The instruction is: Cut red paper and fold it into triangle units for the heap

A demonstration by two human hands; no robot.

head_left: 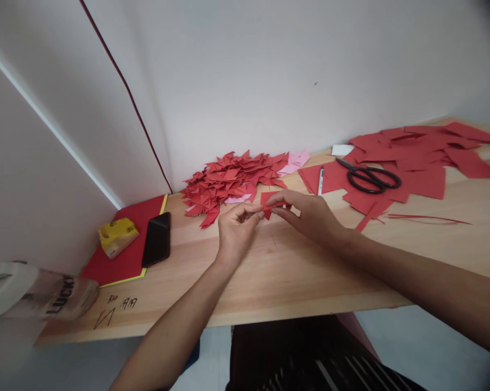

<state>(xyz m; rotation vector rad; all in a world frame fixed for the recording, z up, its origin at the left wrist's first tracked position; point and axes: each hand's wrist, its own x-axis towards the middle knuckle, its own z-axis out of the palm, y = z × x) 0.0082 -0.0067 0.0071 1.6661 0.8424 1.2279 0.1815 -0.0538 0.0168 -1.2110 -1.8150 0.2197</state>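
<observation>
Above the middle of the wooden table, my left hand (237, 225) pinches the left side of a small red paper piece (267, 213). My right hand (306, 213) grips the same piece from the right, fingers and thumb closed on its edge. The paper looks folded, though the fingers cover part of it. Just behind the hands lies a heap of folded red paper pieces (228, 179), with a few pink ones (296, 162) at its right end.
Black-handled scissors (373, 179) and a white marker (320, 181) lie on red paper sheets (428, 182) at right. At left are a phone (156, 239), a yellow packet (118, 237) on a red folder (102, 269), and a clear bottle (61, 296).
</observation>
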